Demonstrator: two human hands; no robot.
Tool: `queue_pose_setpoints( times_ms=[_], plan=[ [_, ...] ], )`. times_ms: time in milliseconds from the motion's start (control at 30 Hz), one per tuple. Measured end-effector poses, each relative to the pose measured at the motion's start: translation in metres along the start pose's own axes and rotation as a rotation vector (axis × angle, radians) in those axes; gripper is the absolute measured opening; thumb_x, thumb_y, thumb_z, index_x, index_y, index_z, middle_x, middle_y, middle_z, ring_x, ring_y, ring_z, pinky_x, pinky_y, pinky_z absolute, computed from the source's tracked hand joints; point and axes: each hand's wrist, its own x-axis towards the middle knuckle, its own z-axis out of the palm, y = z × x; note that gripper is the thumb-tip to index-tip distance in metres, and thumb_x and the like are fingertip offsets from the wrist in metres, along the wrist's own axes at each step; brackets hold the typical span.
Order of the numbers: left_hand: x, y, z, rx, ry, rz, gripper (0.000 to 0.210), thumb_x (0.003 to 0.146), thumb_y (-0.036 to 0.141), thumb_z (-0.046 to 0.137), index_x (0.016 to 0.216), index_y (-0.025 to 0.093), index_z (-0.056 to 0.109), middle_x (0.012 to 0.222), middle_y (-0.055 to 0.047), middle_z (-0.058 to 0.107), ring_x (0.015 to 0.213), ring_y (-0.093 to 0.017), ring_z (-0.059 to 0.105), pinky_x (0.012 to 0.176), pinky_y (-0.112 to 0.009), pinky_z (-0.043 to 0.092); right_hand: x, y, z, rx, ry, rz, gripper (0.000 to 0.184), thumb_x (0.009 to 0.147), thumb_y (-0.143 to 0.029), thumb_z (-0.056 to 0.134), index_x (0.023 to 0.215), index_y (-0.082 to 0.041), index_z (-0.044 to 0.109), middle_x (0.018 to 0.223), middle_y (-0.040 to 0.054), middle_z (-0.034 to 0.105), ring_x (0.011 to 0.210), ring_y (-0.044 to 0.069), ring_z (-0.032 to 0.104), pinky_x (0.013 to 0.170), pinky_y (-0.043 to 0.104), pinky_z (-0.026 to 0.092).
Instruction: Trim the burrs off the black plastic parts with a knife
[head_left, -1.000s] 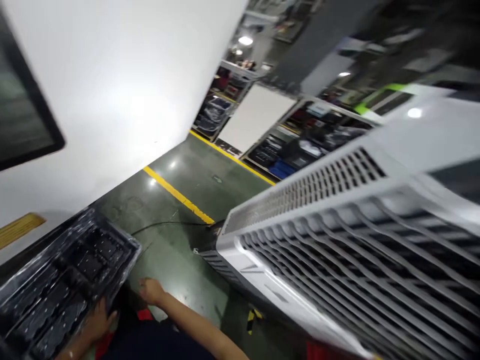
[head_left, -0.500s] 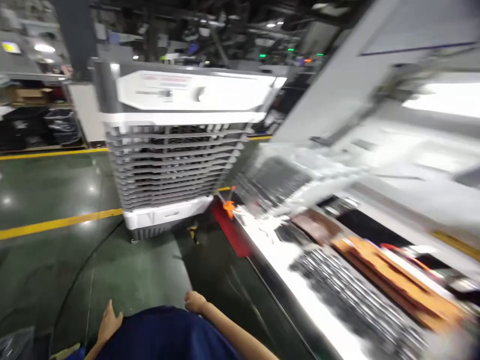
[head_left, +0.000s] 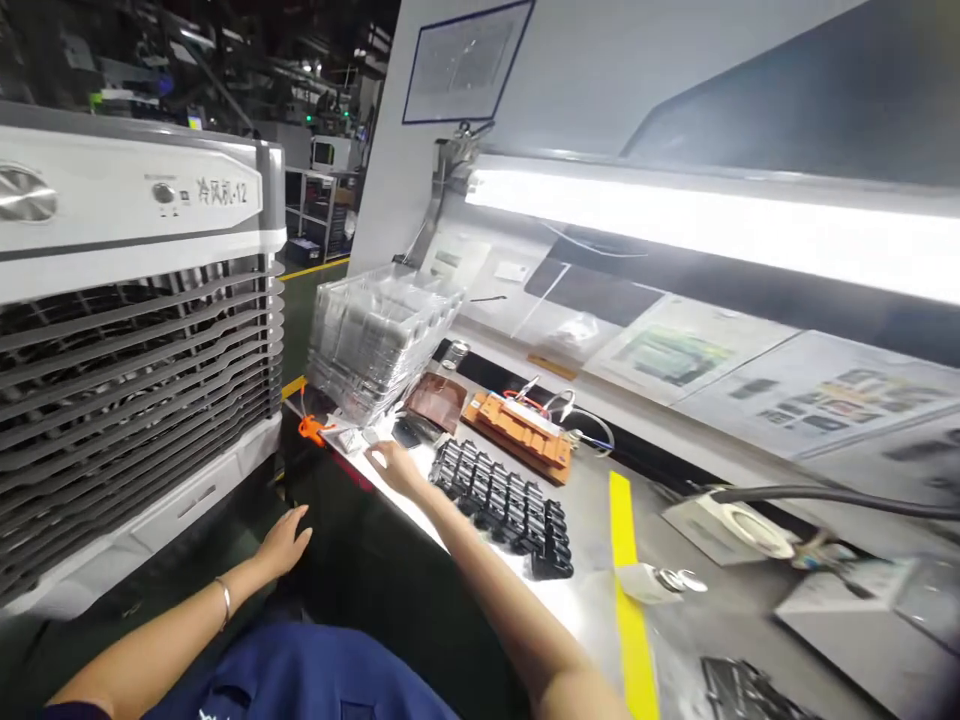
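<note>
My right hand hovers over or rests on the left end of the workbench, fingers a little curled with a gap by the thumb; nothing shows in it. Close to its fingertips lie a small white piece and a dark flat item. Whether the hand touches them I cannot tell. My left hand, a bracelet on its wrist, is in the air in front of the bench, fingers apart and holding nothing. Rows of black parts lie right of my right hand, before an orange fixture with wires.
A stack of clear plastic trays stands at the bench's left end, beside an orange-handled tool. On the left is a large air cooler. Yellow tape crosses the bench; a white device sits farther right under a lamp.
My view has swung right, from the air cooler to the bench. My right arm has reached forward to the bench's left end, and my left hand has come up and forward.
</note>
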Motion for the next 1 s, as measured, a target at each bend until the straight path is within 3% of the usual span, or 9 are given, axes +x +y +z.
queue_pose_setpoints(
  times_ms=[100,200,333,467,567,700,867,1000],
  plan=[
    [0.090,0.053,0.001,-0.035,0.111,0.256,0.044,0.089,0.025,0.043,0.130,0.013,0.053,0.134,-0.014,0.059,0.129,-0.022,0.052,0.112,-0.043,0.039,0.075,0.036,-0.070,-0.108,0.211,-0.013,0.036,0.096,-0.037,0.040,0.115,-0.017,0.063,0.123,0.0150,0.063,0.118,0.027,0.054,0.104,0.044,0.040],
    [0.177,0.111,-0.004,-0.055,0.258,0.445,0.045,0.087,0.022,0.047,0.130,0.012,0.053,0.137,-0.017,0.056,0.133,-0.024,0.048,0.113,-0.047,0.038,0.145,0.062,-0.120,-0.203,0.327,-0.075,0.044,0.095,-0.039,0.041,0.129,-0.014,0.054,0.135,0.0183,0.053,0.129,0.030,0.046,0.110,0.048,0.034],
    [0.282,0.177,-0.003,-0.033,0.477,0.600,0.052,0.091,0.023,0.045,0.141,0.011,0.040,0.149,-0.021,0.041,0.144,-0.031,0.030,0.115,-0.060,0.029,0.203,0.092,-0.147,-0.290,0.309,-0.214,0.036,0.089,-0.038,0.051,0.114,-0.014,0.061,0.114,0.0176,0.067,0.117,0.031,0.056,0.106,0.052,0.037],
    [0.356,0.202,0.021,0.025,0.616,0.672,0.060,0.093,0.031,0.042,0.149,0.017,0.027,0.152,-0.020,0.037,0.146,-0.032,0.016,0.117,-0.065,0.022,0.219,0.119,-0.152,-0.325,0.267,-0.368,0.020,0.088,-0.030,0.047,0.091,-0.018,0.063,0.086,0.0082,0.071,0.086,0.021,0.066,0.101,0.045,0.042],
    [0.383,0.194,0.046,0.074,0.646,0.676,0.060,0.093,0.038,0.039,0.150,0.027,0.025,0.148,-0.017,0.044,0.145,-0.029,0.016,0.116,-0.062,0.029,0.220,0.132,-0.155,-0.342,0.233,-0.460,0.019,0.084,-0.031,0.047,0.082,-0.018,0.060,0.075,0.0068,0.067,0.075,0.019,0.062,0.088,0.037,0.046],
    [0.388,0.175,0.067,0.143,0.652,0.588,0.059,0.093,0.041,0.036,0.149,0.027,0.028,0.145,-0.020,0.047,0.143,-0.034,0.018,0.112,-0.068,0.032,0.226,0.137,-0.159,-0.339,0.195,-0.516,0.022,0.082,-0.030,0.044,0.067,-0.018,0.055,0.061,0.0055,0.058,0.061,0.017,0.053,0.067,0.031,0.040],
    [0.378,0.167,0.066,0.229,0.664,0.473,0.059,0.090,0.037,0.042,0.146,0.026,0.031,0.142,-0.024,0.048,0.141,-0.037,0.026,0.111,-0.070,0.030,0.234,0.130,-0.173,-0.283,0.172,-0.529,0.028,0.083,-0.030,0.043,0.061,-0.018,0.055,0.057,0.0048,0.058,0.055,0.014,0.051,0.062,0.028,0.034],
    [0.371,0.167,0.061,0.249,0.646,0.427,0.062,0.086,0.034,0.048,0.144,0.023,0.030,0.143,-0.024,0.047,0.142,-0.037,0.024,0.114,-0.070,0.021,0.246,0.119,-0.202,-0.260,0.162,-0.469,0.028,0.083,-0.029,0.042,0.062,-0.018,0.057,0.059,0.0045,0.061,0.055,0.014,0.052,0.059,0.027,0.031]
  ],
)
